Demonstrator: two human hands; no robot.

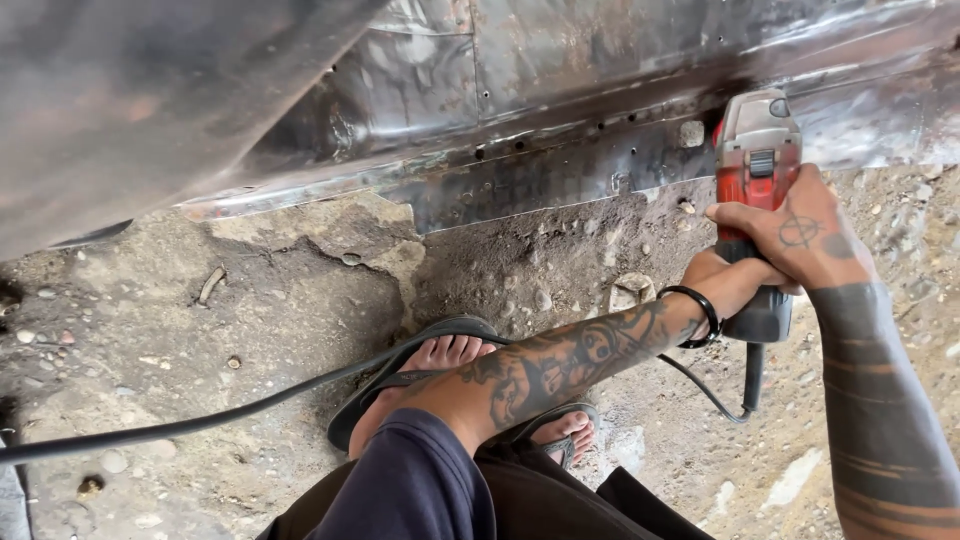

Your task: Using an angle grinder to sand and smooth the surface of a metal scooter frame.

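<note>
A red and grey corded power tool (757, 170) points its head at the lower edge of a bare, scorched metal vehicle panel (560, 110). My right hand (800, 235) wraps around the tool's body from the right. My left hand (722, 280) grips the tool lower down, mostly hidden behind it; a black band sits on that wrist. The tool's tip is hidden where it meets the metal.
The tool's black power cord (200, 420) runs left across the rough dirt and broken concrete ground (250, 300). My feet in dark sandals (430, 370) rest below the panel. Small stones and a concrete chunk (630, 292) lie about.
</note>
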